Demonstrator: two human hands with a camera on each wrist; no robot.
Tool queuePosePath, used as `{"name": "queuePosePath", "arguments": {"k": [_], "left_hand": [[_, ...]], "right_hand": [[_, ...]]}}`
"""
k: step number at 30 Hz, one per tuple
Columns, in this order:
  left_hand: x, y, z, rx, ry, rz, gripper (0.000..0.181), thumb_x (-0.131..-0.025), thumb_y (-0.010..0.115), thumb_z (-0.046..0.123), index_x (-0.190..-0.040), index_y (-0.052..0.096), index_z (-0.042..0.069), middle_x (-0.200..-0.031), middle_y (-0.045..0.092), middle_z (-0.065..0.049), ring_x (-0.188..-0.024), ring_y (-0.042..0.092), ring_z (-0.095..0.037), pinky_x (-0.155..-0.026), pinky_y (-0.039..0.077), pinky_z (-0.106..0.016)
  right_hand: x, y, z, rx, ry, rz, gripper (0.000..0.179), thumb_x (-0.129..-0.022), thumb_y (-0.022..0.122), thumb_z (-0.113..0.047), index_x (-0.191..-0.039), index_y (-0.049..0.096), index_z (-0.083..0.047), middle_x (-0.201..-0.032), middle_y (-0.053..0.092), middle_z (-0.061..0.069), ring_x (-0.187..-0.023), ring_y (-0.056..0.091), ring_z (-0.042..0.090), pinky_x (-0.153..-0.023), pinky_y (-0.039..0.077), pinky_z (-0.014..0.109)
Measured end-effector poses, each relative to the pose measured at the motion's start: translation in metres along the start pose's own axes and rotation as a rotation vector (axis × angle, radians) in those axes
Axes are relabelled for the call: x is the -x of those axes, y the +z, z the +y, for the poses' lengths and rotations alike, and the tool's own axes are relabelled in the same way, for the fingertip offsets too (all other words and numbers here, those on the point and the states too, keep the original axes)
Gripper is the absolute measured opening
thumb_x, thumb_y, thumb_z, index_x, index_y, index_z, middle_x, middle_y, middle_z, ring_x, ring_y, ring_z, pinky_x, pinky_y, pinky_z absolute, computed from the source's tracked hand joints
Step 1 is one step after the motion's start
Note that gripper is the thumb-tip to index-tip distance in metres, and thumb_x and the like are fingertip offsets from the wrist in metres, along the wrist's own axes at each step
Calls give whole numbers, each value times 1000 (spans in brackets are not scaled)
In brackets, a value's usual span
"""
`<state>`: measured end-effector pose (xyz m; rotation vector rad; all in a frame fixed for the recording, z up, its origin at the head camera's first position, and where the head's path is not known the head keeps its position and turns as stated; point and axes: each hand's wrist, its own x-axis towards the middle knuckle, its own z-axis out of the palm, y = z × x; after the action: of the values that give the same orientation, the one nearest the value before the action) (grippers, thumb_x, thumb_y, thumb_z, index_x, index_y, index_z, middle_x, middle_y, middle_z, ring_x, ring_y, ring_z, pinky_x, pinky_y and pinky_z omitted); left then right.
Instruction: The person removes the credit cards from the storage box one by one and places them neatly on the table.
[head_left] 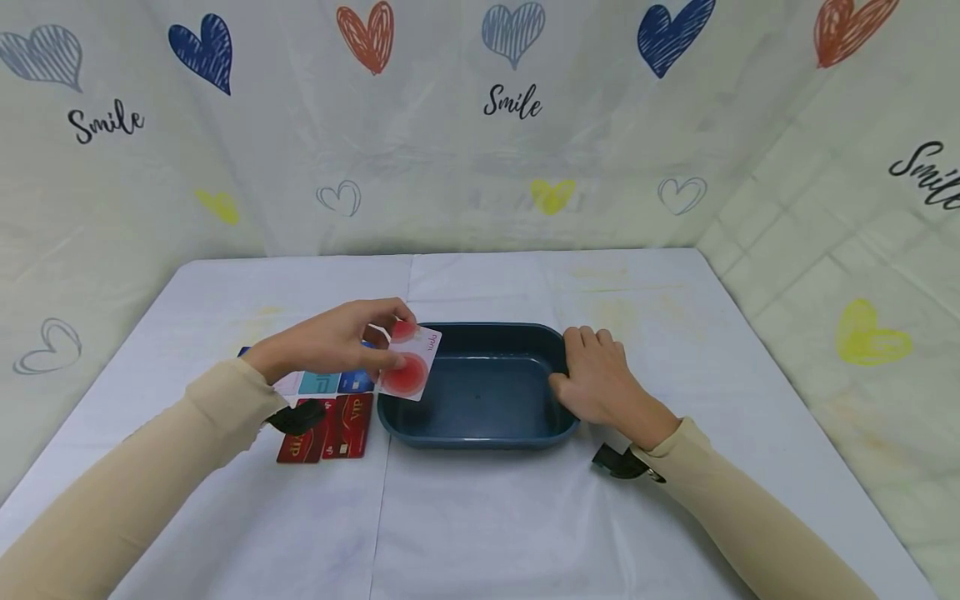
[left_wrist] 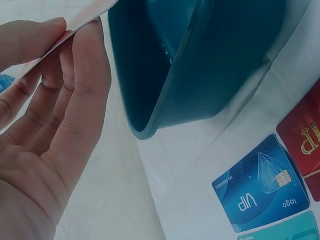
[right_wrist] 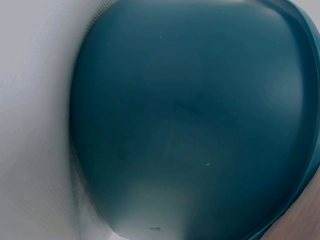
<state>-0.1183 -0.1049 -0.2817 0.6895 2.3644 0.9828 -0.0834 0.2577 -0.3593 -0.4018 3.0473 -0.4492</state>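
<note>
My left hand (head_left: 337, 337) pinches a white card with red circles (head_left: 407, 375) between thumb and fingers, tilted over the left end of a dark teal tray (head_left: 480, 417). In the left wrist view the card (left_wrist: 89, 16) appears nearly edge-on, beside the tray's rim (left_wrist: 145, 134). At the tray's right end, my right hand (head_left: 603, 379) grips the rim, thumb on the inner side. The right wrist view is filled mostly by the tray (right_wrist: 190, 110), with a bit of the hand (right_wrist: 300, 215) at lower right. No cards show inside the tray in the head view.
Left of the tray lie red VIP cards (head_left: 350, 425), a blue card (head_left: 356, 382) and a teal card (head_left: 319, 382), partly covered by the left arm. A white cloth (head_left: 480, 517) covers the table, and a printed curtain (head_left: 435, 142) stands behind it.
</note>
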Motion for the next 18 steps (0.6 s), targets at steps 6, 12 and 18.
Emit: {"name": "queuePosePath", "arguments": {"k": [6, 12, 18], "left_hand": [[4, -1, -3, 10, -12, -3, 47, -91, 79, 23, -131, 54, 17, -128, 62, -14, -103, 71, -27, -76, 66, -40], [8, -3, -5, 3, -22, 6, 47, -92, 78, 23, -131, 54, 17, -128, 63, -14, -108, 69, -29, -77, 66, -38], [14, -5, -7, 8, -18, 22, 48, -91, 78, 23, -131, 54, 14, -129, 62, -15, -109, 67, -30, -76, 66, -39]], "right_hand": [[-1, 1, 0, 5, 4, -4, 21, -91, 49, -21, -101, 46, -3, -94, 45, 12, -88, 35, 31, -74, 24, 39], [-1, 1, 2, 4, 5, -4, 21, -91, 49, -21, -101, 47, -3, -95, 46, 12, -88, 35, 31, -74, 25, 40], [-1, 1, 0, 8, 5, -11, 22, -91, 49, -22, -102, 47, -3, -95, 46, 12, -89, 35, 31, -74, 25, 39]]}}
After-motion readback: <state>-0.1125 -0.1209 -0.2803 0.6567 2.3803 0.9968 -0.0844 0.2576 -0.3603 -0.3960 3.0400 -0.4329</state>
